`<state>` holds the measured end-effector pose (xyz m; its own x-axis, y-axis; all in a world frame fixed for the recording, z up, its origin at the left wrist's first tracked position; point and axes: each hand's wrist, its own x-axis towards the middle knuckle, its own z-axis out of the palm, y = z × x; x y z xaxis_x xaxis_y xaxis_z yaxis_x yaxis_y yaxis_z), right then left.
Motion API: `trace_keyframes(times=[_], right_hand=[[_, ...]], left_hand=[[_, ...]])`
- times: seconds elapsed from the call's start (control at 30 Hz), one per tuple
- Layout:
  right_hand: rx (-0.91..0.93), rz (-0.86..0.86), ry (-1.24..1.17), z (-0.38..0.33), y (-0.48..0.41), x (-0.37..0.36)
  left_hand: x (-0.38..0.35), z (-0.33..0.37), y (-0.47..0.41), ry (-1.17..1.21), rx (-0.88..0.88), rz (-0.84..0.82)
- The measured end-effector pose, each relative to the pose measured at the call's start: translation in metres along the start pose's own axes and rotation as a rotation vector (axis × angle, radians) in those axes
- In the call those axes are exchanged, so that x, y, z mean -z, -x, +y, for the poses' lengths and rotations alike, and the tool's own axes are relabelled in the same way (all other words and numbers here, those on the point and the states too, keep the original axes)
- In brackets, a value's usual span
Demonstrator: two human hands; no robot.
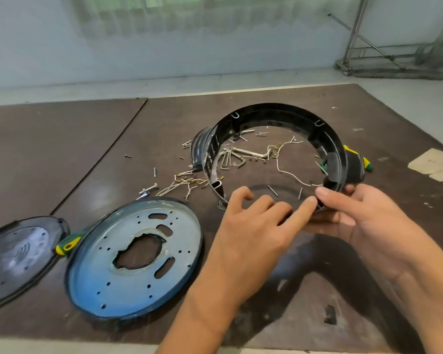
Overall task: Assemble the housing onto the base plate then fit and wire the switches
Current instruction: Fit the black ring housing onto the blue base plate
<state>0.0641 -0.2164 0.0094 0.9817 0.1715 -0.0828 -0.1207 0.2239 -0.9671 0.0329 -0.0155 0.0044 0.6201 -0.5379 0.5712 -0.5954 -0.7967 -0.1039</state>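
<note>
The black ring-shaped housing [274, 113] is tilted up off the brown table, its near rim raised. My right hand [356, 213] grips that near right rim, thumb on top and fingers below. My left hand [256, 221] reaches across with relaxed fingers, its index fingertip touching the rim beside my right thumb. The round metal base plate [105, 274], bluish with a ragged centre hole, lies flat at the lower left. Thin wires [289, 172] with small brass terminals lie inside the ring and to its left.
A dark round cover [16, 254] lies at the far left, with a green-yellow screwdriver handle [68, 246] between it and the plate. Another green-yellow screwdriver handle [361, 159] sits behind the ring. Hex keys [235, 159], screws and a bolt [149, 188] are scattered mid-table. Paper scraps [432, 163] lie right.
</note>
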Motion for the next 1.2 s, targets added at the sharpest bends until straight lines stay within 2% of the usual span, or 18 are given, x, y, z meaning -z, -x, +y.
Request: trace_keyframes(times=[0.1,0.2,0.27,0.37,0.43,0.5,0.67,0.73,0.8,0.9,1.0,1.1,1.2], right_hand=[[0.006,0.07,-0.047,0.003,-0.005,0.005],[0.056,0.129,-0.085,0.001,-0.008,0.011],[0.084,0.155,-0.095,-0.002,-0.009,0.014],[0.105,0.174,-0.113,-0.004,-0.01,0.018],[0.111,0.165,-0.116,-0.004,-0.011,0.02],[0.11,0.158,-0.111,-0.002,-0.012,0.02],[0.107,0.139,-0.092,0.002,-0.013,0.019],[0.117,0.124,-0.077,0.002,-0.012,0.018],[0.128,0.119,-0.069,0.001,-0.011,0.018],[0.134,0.115,-0.097,-0.001,-0.009,0.02],[0.145,0.117,-0.131,-0.003,-0.008,0.022],[0.148,0.113,-0.189,-0.006,-0.007,0.025],[0.138,0.105,-0.242,-0.008,-0.007,0.025]], left_hand=[[0.001,-0.007,-0.001,0.06,0.118,0.098],[0.011,-0.019,0.002,0.074,0.391,0.055],[0.014,-0.026,0.01,0.005,0.604,-0.175],[0.009,-0.036,0.029,-0.115,0.875,-0.649],[0.007,-0.043,0.039,-0.13,0.894,-0.839],[0.007,-0.046,0.045,-0.145,0.826,-0.852],[0.014,-0.04,0.038,-0.13,0.811,-0.658],[0.021,-0.037,0.032,-0.127,0.801,-0.5],[0.031,-0.039,0.027,-0.055,0.81,-0.274],[0.043,-0.049,0.022,0.254,0.757,0.044],[0.059,-0.057,0.019,0.697,0.719,0.28],[0.065,-0.065,0.02,1.169,0.765,0.429],[0.056,-0.072,0.021,1.478,0.916,0.541]])
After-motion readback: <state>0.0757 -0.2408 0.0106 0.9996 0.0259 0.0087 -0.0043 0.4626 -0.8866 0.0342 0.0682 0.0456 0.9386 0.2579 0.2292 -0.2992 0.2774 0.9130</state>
